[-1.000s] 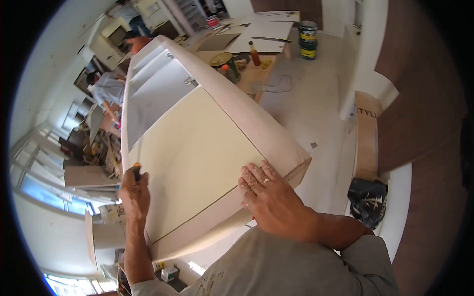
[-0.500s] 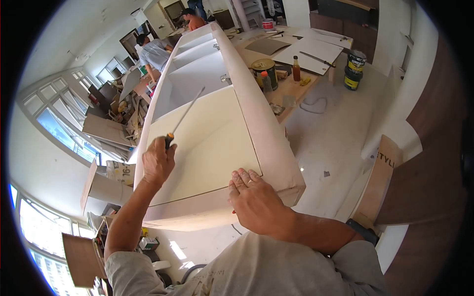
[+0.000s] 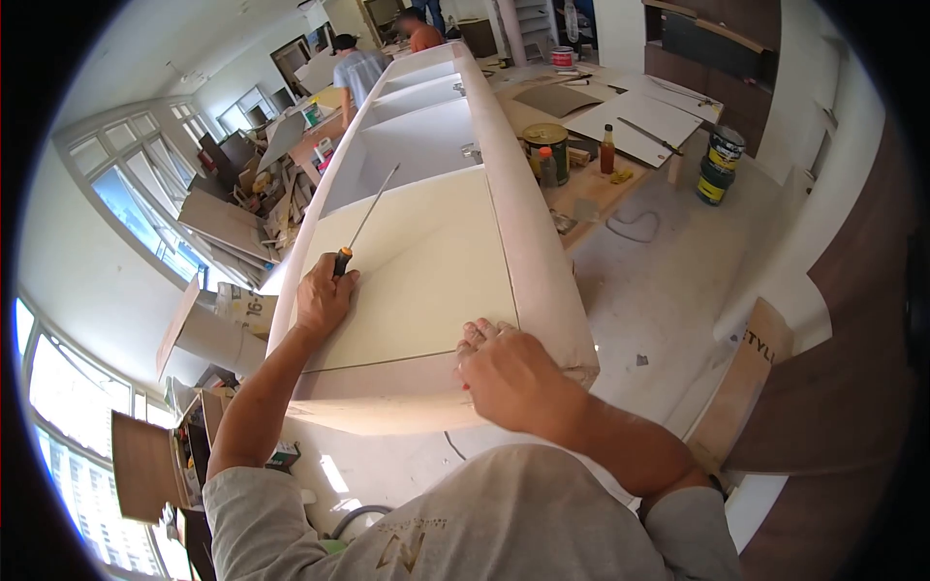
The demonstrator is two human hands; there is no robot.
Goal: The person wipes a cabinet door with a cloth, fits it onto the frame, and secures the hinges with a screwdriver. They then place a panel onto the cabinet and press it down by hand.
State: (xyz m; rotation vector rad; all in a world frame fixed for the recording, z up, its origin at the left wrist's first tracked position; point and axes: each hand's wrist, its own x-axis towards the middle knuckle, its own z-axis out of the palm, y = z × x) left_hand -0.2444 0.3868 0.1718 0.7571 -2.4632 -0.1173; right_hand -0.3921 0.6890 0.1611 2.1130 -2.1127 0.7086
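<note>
My left hand [image 3: 325, 298] grips a long screwdriver [image 3: 367, 221] by its dark and orange handle, the thin shaft pointing up and away over a cream panel [image 3: 426, 261]. That panel lies in the near opening of a long pale cabinet [image 3: 542, 281]. At the panel's near right corner, my right hand [image 3: 509, 373] has its fingers bent; a bit of something red shows beside it, too small to name. Beyond the panel's far edge is an open compartment [image 3: 412, 145] with a metal hinge [image 3: 471, 152] on its right wall.
On the right, a low table [image 3: 605, 194] holds a sauce-coloured bottle [image 3: 607, 150], a can [image 3: 544, 145] and white boards [image 3: 635, 126]. Stacked buckets [image 3: 719, 165] stand beyond. Two people [image 3: 358, 73] [image 3: 423, 36] are at the far end. Scrap boards [image 3: 223, 223] lie left.
The whole view has shifted. My right hand's fingers, flatter before, are now more bent at the panel's corner. My left hand still holds the screwdriver, now lower over the panel.
</note>
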